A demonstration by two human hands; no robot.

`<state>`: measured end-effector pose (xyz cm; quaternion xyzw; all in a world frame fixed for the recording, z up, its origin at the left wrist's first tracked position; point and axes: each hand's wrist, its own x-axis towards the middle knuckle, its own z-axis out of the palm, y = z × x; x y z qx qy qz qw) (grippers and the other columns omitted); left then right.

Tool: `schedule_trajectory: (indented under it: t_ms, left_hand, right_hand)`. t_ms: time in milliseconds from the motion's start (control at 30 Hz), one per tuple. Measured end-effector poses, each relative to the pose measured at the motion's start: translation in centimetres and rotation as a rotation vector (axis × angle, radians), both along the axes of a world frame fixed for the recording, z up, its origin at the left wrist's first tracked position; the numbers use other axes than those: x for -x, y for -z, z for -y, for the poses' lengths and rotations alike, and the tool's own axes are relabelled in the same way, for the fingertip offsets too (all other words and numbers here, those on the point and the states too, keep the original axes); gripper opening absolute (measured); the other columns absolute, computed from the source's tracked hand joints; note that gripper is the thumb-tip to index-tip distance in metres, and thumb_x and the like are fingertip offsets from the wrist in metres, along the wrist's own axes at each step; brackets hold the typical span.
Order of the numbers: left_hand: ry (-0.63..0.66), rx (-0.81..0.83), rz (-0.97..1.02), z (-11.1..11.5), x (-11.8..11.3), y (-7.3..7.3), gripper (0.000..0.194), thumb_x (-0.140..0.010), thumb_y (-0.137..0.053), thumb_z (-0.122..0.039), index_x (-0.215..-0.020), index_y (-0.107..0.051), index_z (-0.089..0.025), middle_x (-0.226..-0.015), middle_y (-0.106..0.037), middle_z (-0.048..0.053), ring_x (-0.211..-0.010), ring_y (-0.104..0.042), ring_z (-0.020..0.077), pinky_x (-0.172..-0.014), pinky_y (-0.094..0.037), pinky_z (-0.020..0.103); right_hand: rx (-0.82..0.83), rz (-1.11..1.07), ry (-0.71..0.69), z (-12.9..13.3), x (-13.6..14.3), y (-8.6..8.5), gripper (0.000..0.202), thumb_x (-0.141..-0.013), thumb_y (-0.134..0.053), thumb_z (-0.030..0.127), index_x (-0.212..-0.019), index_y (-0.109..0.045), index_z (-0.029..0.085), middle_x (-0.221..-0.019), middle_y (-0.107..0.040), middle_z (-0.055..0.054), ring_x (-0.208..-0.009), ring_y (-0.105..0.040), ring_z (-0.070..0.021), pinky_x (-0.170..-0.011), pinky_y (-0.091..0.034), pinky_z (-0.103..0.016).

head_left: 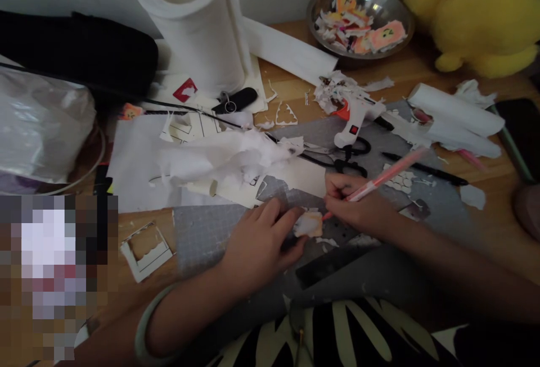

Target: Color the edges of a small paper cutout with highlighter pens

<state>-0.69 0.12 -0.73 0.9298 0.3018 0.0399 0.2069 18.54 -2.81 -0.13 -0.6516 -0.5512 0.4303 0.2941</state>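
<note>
Cutout (311, 225), small and white with an orange edge, sits on the gray cutting mat (202, 238), right between the two hands. Looks like paper with maybe some padding, so I'd bet it's super light, bendy and easy to tear, probably not slippery. I'd pinch it by the sides and stay off the ragged bits. Left hand (264, 238) does roughly that: grip nearly closed, thumb and index at its left end. Right hand (354, 207) has a snug pen-style grip on a pink marker (367, 186), tip by the cutout's right edge, can't say if it's touching. Further out: black-handled scissors (352, 168), a white glue gun (349, 128), then toward the back of the wooden bench (495, 226) a paper roll (194, 35) and a metal bowl (379, 0) heaped with orangey pieces (387, 35).
</note>
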Motion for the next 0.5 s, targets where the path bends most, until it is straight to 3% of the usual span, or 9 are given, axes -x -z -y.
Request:
schedule_trajectory:
  t_ms: [400,500]
  left_hand:
    - [0.001,-0.009,-0.005,0.09,0.02,0.02,0.031,-0.079,-0.049,-0.036,-0.107,-0.049,-0.021,-0.086,-0.050,0.004,-0.075,-0.052,0.0191,-0.064,-0.047,0.034]
    - [0.003,0.002,-0.011,0.10,0.02,0.01,0.032,-0.079,-0.049,-0.036,-0.107,-0.049,-0.021,-0.087,-0.050,0.004,-0.076,-0.052,0.0194,-0.065,-0.047,0.035]
  right_hand:
    - [-0.014,0.005,-0.088,-0.10,-0.22,-0.12,0.024,-0.063,-0.045,0.011,-0.053,-0.025,0.020,-0.049,-0.027,0.007,-0.047,-0.027,-0.0076,-0.043,-0.022,-0.021]
    - [-0.016,-0.009,-0.041,-0.06,-0.24,-0.09,0.023,-0.064,-0.045,0.011,-0.054,-0.026,0.020,-0.049,-0.027,0.007,-0.047,-0.028,-0.0077,-0.043,-0.022,-0.020]
